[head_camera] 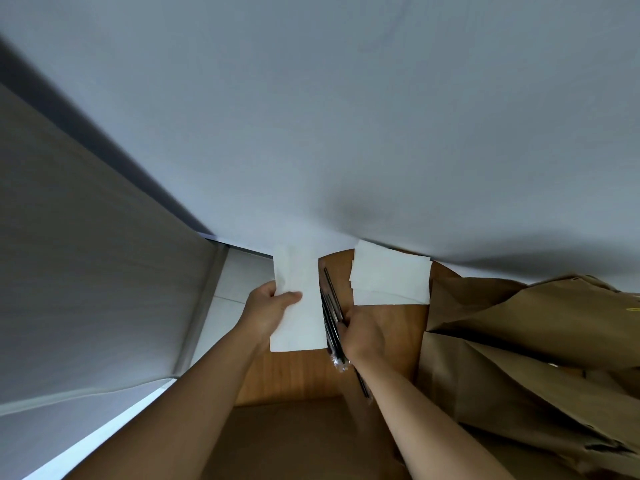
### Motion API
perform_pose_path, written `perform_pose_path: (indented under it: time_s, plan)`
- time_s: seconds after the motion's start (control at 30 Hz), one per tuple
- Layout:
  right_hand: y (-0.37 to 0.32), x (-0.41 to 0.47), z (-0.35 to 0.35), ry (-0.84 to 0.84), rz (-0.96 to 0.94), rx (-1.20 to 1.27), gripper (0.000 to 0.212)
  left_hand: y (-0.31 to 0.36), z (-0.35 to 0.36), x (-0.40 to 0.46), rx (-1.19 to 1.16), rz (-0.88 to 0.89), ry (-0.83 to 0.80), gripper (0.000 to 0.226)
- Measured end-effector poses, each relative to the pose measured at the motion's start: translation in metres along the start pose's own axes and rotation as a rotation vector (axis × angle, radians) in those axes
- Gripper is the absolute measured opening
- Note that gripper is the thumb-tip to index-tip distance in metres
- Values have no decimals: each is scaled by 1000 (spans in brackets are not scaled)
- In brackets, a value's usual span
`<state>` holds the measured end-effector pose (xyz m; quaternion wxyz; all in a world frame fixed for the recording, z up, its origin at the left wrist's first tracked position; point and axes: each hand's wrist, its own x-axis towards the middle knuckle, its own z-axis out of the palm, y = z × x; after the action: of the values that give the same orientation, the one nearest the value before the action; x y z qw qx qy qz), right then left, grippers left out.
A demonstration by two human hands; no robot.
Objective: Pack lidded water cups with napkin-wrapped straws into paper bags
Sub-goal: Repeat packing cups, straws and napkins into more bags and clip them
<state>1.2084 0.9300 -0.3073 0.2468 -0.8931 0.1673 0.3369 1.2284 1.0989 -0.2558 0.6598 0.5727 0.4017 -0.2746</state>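
My left hand pinches a white napkin by its left edge, thumb on top, and holds it over the left end of the wooden table. Just to its right lies a bundle of dark straws in clear wrapping. My right hand is curled on that bundle near its middle. A stack of white napkins lies at the table's far edge. No cups are in view.
Brown paper bags lie piled on the right side of the table. A white wall fills the upper view. A grey panel stands on the left, with pale floor tiles beside it.
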Motion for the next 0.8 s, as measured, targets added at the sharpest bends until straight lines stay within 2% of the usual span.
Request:
perform_pose_path:
  time_s: [0.1, 0.27, 0.4, 0.5, 0.63, 0.8]
  plan:
    - [-2, 1, 5, -48, 49, -30, 17, 0, -2, -3, 68, 18, -7, 24]
    - [-7, -13, -7, -135, 86, 65, 17, -2, -3, -11, 205, 118, 36, 24]
    - [-14, -45, -31, 0, 57, 231, 28, -6, 2, -28, 295, 183, 24, 29]
    - [-19, -71, -45, 83, -4, 261, 25, -6, 8, -43, 356, 225, 18, 29]
    - [-23, -104, -61, 219, -132, 281, 13, -11, 15, -63, 354, 292, 42, 15]
    - [-13, -125, -69, 230, -143, 213, 15, -11, 20, -100, 346, 377, 63, 9]
